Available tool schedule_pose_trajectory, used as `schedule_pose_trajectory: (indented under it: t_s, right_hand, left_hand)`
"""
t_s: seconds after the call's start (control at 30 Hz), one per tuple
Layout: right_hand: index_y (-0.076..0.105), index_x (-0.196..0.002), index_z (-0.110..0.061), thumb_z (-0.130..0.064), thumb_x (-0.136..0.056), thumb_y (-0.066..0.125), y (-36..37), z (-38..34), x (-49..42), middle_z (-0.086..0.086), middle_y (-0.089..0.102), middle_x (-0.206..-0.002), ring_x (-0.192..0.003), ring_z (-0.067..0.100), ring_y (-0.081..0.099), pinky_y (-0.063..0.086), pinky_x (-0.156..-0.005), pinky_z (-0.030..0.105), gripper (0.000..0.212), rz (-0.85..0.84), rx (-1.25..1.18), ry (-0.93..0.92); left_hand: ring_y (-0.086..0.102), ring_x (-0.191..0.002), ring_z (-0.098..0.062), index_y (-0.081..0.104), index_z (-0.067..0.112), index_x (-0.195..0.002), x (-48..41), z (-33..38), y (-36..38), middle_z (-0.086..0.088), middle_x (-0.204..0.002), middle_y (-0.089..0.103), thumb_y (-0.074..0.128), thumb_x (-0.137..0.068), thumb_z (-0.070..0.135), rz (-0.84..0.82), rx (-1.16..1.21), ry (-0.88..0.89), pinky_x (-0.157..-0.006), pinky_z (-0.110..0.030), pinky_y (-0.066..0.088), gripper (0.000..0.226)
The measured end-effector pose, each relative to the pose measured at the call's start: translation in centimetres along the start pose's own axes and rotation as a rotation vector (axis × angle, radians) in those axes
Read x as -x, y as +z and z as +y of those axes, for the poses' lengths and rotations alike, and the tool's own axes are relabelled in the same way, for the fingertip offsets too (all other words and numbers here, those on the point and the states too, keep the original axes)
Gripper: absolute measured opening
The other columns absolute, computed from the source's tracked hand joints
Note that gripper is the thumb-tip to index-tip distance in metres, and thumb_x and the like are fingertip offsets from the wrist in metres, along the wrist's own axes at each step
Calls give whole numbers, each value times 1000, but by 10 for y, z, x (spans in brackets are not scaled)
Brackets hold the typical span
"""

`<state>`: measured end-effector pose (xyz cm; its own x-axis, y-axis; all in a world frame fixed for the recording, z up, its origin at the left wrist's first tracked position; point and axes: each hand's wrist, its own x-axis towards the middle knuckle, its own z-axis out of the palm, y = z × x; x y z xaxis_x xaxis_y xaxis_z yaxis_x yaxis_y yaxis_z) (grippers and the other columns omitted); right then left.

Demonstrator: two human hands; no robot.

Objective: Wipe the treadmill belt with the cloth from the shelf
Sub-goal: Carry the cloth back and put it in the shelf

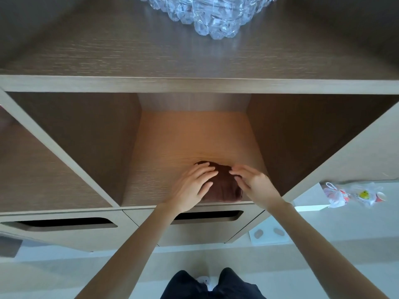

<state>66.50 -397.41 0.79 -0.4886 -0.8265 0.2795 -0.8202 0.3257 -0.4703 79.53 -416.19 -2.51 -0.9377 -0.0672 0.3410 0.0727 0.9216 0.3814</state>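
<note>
Reaching into the wooden shelf cubby, I rest my left hand and right hand, fingers spread, on the crumpled dark-brown cloth at six o'clock; lifting and wiping remain, treadmill unseen.

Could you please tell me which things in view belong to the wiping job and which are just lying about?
Belongs to the job:
brown cloth, in the middle shelf compartment
left hand and right hand, both resting on it

Just lying about:
glass bowl on top
plastic bags at right
white scale on the floor

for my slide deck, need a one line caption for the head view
Both hands, left and right, rest on a brown cloth in the middle shelf compartment.
</note>
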Motion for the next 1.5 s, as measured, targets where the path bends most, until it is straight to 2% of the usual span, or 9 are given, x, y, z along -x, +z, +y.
schedule_pose_trajectory:
  t_s: [0.13,0.23,0.37,0.5,0.83,1.0,1.2,1.37,1.5]
  right_hand:
    - [23,-151,-21,-57,-95,1,26,-3,-9,-5,22,-157,-145,12,15,10,-119,43,70,-365,251,235]
    - [-5,-152,-26,-63,-64,-44,30,18,0,-12,-2,-160,-146,10,-13,-12,-114,48,102,-510,495,253]
    - [10,-153,-16,-42,-102,9,19,9,-6,-2,4,-161,-147,19,-12,-9,-116,47,57,-508,620,240]
    - [45,-138,-2,-20,-99,41,14,-7,17,12,38,-150,-144,26,24,6,-117,34,43,-169,261,117]
    - [52,-136,-11,-55,-98,-1,13,-2,36,3,43,-147,-134,17,43,40,-106,35,79,-418,295,122]
    - [21,-151,-13,-54,-97,1,10,27,4,0,9,-160,-147,11,2,2,-117,30,70,-438,346,250]
    - [27,-150,-14,-45,-102,22,8,2,-7,1,12,-160,-147,12,-1,21,-115,34,58,-322,310,393]
    - [18,-152,-14,-73,-66,-34,29,2,16,2,2,-161,-141,5,-17,-8,-113,26,116,-367,337,349]
    - [14,-152,-14,-72,-73,-27,35,18,2,0,-4,-161,-143,7,-17,-10,-114,30,106,-390,356,370]
  left_hand:
    - [9,-145,-12,22,24,-150,-12,-4,15,3,-158,19,24,-100,47,-290,-111,-216,-118,-35,3,55]
    - [0,-145,-6,13,33,-151,-7,-14,16,9,-159,7,26,-98,53,-381,-126,-301,-117,-41,-3,58]
    - [-2,-146,-11,17,25,-151,-12,-11,-1,4,-159,9,34,-98,51,-429,-207,-322,-117,-41,-5,61]
    - [27,-141,-24,43,7,-140,21,1,-17,-10,-149,37,31,-98,39,-85,-308,-290,-117,-42,12,55]
    - [47,-130,-25,57,5,-129,22,22,12,-11,-142,47,31,-96,38,-259,-175,-243,-110,-36,24,54]
    - [-2,-146,-16,8,15,-152,-21,11,27,-2,-159,-6,30,-103,37,-385,-168,-272,-118,-34,3,58]
    - [-4,-146,-16,6,17,-152,-34,19,25,-1,-160,-6,24,-101,46,-388,-217,-299,-118,-37,0,61]
    - [-8,-145,-12,1,23,-152,4,17,28,8,-158,-12,8,-97,56,-439,-277,-302,-118,-41,-3,65]
    - [-6,-146,-13,3,24,-152,-20,7,31,7,-159,3,8,-97,56,-410,-342,-289,-117,-43,-4,64]
